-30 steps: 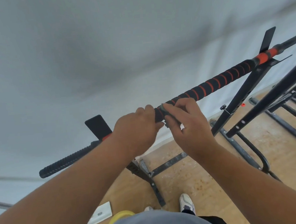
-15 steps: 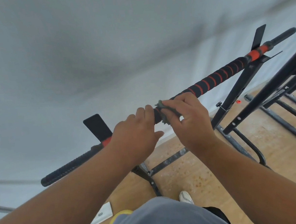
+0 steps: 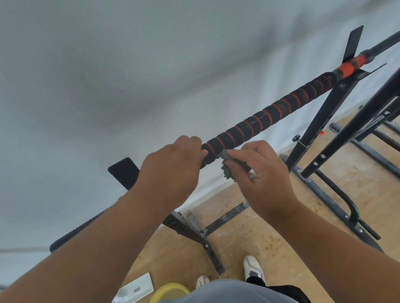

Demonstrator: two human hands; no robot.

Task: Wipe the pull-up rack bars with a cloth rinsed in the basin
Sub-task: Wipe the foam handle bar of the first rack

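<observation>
The bar (image 3: 271, 109) runs slantwise at chest height, wrapped in black foam with thin orange spiral stripes and an orange band near its far end. The left hand (image 3: 172, 170) grips it. The right hand (image 3: 259, 168) pinches a crumpled grey cloth (image 3: 228, 163) against its underside.

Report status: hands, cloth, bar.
Left hand grips the top bar. Right hand pinches the grey cloth just below the bar's foam grip. Nothing blocking the striped stretch to the right.
</observation>
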